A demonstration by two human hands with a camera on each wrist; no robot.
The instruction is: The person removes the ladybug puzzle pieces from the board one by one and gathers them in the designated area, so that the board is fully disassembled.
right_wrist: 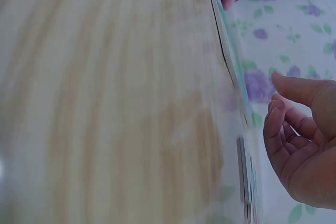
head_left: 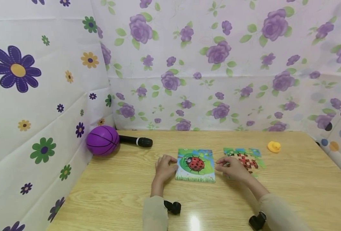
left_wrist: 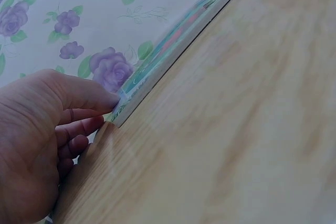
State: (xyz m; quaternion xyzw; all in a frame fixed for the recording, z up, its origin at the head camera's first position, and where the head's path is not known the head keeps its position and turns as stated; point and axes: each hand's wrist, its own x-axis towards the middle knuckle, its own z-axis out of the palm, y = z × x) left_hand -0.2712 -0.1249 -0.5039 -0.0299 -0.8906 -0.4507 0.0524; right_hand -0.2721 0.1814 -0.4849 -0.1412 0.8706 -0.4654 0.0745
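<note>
A ladybug puzzle board (head_left: 195, 165) lies flat on the wooden table (head_left: 115, 192). My left hand (head_left: 166, 165) rests at its left edge. In the left wrist view the thumb of that hand (left_wrist: 107, 111) touches the board's corner (left_wrist: 168, 51), with the other fingers loosely curled on the table beside it. My right hand (head_left: 226, 165) sits just right of the board, partly over a second puzzle (head_left: 247, 159) with red pieces. In the right wrist view that hand (right_wrist: 274, 94) is loosely curled, holds nothing, and is close to the board's edge (right_wrist: 236, 72).
A purple ball (head_left: 102, 140) and a black microphone (head_left: 135, 141) lie at the table's back left, against the flowered wall. A small yellow duck (head_left: 274, 146) stands at the back right. Flowered sheets enclose the table on three sides.
</note>
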